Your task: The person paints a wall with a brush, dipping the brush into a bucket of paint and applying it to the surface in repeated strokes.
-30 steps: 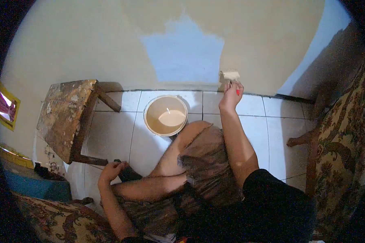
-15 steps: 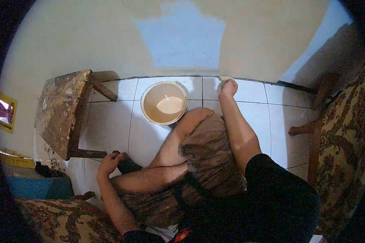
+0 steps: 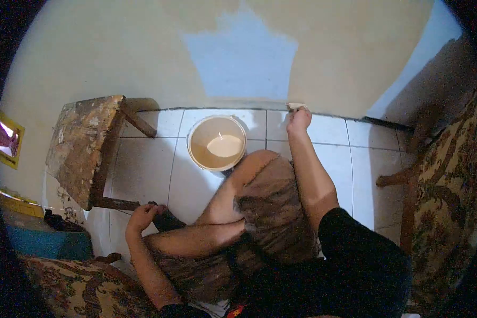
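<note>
At the foot of the wall (image 3: 344, 63), my right hand (image 3: 299, 121) is closed around a small paintbrush (image 3: 296, 106). The brush's pale end meets the wall just above the floor line; the handle is mostly hidden in my fist. A bucket (image 3: 217, 121) of cream paint stands upright on the floor, left of my right hand and in front of my knee. Beige paint covers much of the wall, around a light blue patch (image 3: 244, 63). My left hand (image 3: 142, 217) rests near my dark-covered foot (image 3: 168, 221), fingers loosely bent, with nothing visible in them.
A paint-spattered wooden stool (image 3: 82, 143) stands on the left, one leg ending near my left hand. Patterned upholstered chairs stand at right (image 3: 445, 212) and lower left (image 3: 85, 283). A teal container (image 3: 47, 244) is at far left. White tiles (image 3: 328, 159) cover the floor.
The view has tilted slightly, so the wall and bucket sit lower in the picture. My right hand stays at the wall's base with the paintbrush. My left hand has hardly moved.
</note>
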Demonstrator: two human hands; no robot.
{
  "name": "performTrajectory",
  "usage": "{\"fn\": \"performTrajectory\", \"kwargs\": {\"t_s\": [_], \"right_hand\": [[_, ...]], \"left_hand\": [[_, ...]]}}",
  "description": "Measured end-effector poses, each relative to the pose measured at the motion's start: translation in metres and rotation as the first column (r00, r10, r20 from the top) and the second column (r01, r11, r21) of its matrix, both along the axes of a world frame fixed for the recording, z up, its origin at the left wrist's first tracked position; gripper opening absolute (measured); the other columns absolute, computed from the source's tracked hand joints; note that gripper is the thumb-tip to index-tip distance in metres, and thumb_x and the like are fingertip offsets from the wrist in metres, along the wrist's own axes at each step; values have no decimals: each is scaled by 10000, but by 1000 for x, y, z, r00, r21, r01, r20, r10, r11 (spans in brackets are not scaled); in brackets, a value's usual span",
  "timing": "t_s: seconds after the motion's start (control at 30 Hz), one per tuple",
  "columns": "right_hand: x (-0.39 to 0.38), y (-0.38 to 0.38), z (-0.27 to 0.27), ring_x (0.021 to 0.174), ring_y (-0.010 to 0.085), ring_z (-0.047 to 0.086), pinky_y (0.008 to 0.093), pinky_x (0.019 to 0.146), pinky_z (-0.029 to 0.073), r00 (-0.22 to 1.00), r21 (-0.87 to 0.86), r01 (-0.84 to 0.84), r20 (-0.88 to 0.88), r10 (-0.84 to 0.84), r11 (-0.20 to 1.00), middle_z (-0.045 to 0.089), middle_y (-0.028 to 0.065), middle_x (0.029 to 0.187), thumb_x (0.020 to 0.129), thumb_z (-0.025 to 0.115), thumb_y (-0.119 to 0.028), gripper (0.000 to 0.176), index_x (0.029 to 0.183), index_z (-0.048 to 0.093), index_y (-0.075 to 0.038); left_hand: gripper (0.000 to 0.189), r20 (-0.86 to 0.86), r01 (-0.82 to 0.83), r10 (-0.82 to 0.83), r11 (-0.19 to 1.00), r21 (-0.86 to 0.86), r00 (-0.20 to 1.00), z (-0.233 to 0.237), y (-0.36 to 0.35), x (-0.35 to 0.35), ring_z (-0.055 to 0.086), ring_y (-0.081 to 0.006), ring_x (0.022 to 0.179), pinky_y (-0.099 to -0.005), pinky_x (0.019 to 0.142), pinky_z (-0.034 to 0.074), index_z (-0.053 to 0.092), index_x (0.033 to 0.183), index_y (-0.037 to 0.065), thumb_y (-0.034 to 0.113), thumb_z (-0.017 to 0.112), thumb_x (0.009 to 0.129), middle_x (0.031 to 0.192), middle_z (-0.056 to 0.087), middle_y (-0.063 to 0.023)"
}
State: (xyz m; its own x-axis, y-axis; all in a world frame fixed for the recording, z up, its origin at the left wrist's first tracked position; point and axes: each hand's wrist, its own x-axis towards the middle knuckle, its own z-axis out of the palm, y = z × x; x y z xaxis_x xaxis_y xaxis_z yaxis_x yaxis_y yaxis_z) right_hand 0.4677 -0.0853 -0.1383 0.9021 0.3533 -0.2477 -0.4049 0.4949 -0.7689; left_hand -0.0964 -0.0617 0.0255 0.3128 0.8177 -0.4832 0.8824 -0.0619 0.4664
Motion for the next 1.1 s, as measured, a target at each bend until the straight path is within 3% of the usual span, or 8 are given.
{"fn": "performTrajectory", "kwargs": {"t_s": [0.1,0.2,0.37,0.6,0.7,0.77,1.0,1.1], "right_hand": [[-23,6,80,663,104,451,235,484,358,1000,234,4,25,-10,972,470,22,803,819,447,-65,140,949,406,-95],[-58,-9,175,901,190,498,307,770,421,981,330,192,-87,-173,924,479,94,942,808,488,-74,215,1000,393,-90],[-73,-34,242,1133,284,407,382,978,336,952,553,72,209,-222,830,401,190,1139,873,457,-124,288,1121,318,-73],[-59,-17,134,1049,260,475,325,925,378,946,371,151,216,-243,916,468,164,1069,861,458,-94,298,1123,325,-43],[-53,-21,60,949,212,509,302,822,419,943,275,308,35,-330,911,517,112,964,837,473,-76,263,1080,373,-49],[-43,-30,28,863,183,509,290,745,426,944,-101,288,-140,-300,952,515,77,920,808,493,-65,255,1047,406,-59],[-18,11,37,743,132,495,239,589,428,964,134,264,-21,-264,955,514,46,875,811,478,-75,185,991,439,-74],[-40,4,123,1024,256,446,356,907,373,980,325,197,-88,-177,925,416,136,1112,823,483,-71,369,1146,307,-48]], "left_hand": [[369,-170,42,-39,999,12,985,4,-2,0,570,-225,704,-341,684,439,622,865,-2,341,494,816,744,612,-128],[372,-123,40,-36,999,30,992,-8,3,-12,570,-222,693,-344,688,442,621,892,1,343,496,814,739,610,-127],[374,-176,-16,20,1000,22,984,3,1,-3,569,-213,676,-333,679,443,612,914,-4,340,507,813,736,609,-122],[411,-208,-28,28,1000,6,978,13,-4,1,574,-222,704,-338,698,440,601,951,-14,360,507,811,765,613,-121],[415,-161,13,-1,997,75,987,-52,22,-51,577,-220,725,-335,699,436,597,942,-27,358,508,813,796,613,-127],[414,-161,3,4,999,43,987,-24,11,-28,578,-223,738,-338,702,436,596,943,-29,354,509,813,812,613,-134],[405,-155,-20,16,1000,-22,988,2,-1,-5,579,-212,740,-331,685,443,598,947,-26,350,512,824,835,616,-141],[391,-66,-103,98,991,-83,993,-16,4,-22,573,-198,717,-322,669,442,597,940,-27,339,512,831,811,618,-124]]}}
